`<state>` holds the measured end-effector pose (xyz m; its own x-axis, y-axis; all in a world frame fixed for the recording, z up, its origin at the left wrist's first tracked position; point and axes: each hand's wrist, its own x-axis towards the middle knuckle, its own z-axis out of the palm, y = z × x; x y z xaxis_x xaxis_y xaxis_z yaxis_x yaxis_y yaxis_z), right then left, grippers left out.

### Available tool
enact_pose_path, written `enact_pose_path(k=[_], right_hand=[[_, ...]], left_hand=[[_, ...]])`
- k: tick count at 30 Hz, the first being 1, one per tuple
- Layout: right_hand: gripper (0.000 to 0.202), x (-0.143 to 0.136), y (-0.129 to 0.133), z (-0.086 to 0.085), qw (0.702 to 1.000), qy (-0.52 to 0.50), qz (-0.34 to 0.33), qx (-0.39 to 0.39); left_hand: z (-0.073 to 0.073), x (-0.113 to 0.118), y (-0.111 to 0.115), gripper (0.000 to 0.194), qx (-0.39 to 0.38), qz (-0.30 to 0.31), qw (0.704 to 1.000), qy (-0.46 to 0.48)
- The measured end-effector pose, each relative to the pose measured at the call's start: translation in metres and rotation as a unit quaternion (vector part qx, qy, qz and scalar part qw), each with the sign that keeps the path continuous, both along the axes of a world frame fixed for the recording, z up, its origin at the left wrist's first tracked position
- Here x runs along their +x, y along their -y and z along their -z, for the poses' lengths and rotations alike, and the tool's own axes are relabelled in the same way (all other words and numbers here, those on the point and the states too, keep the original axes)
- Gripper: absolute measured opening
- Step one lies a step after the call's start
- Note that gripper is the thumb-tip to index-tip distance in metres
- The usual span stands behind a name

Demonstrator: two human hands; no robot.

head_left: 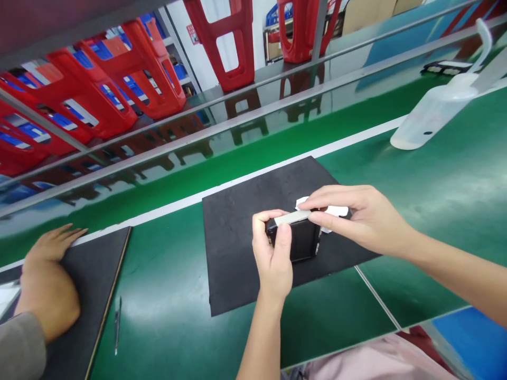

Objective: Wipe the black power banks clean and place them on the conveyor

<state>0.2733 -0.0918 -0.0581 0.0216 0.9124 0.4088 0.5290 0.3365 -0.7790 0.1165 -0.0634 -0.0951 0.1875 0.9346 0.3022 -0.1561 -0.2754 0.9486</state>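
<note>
My left hand grips a black, flat, box-shaped device by its left end, thumb in front and fingers behind. A pale strip lies along the device's upper edge. At the right end of that strip, the thumb and fingers of my right hand are closed in a pinch. Crumpled white material, paper or cloth, shows behind and below the right fingers; how it is held is hidden. The device is held upright over a black mat.
A translucent spout bottle stands at the right on the green table. A thin dark tool, perhaps tweezers, lies at left. Another person's hand rests on a second black mat. Red plastic stools stand beyond the rail.
</note>
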Motion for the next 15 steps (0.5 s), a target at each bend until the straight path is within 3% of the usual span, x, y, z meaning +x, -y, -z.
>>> enact_pose_path(k=[15], right_hand=[[0.022,0.0019,-0.0099,-0.0091,0.998,0.067,0.001,0.0]], left_hand=[[0.0067,0.0037,-0.003,0.018,0.017,-0.057,0.996,-0.059]])
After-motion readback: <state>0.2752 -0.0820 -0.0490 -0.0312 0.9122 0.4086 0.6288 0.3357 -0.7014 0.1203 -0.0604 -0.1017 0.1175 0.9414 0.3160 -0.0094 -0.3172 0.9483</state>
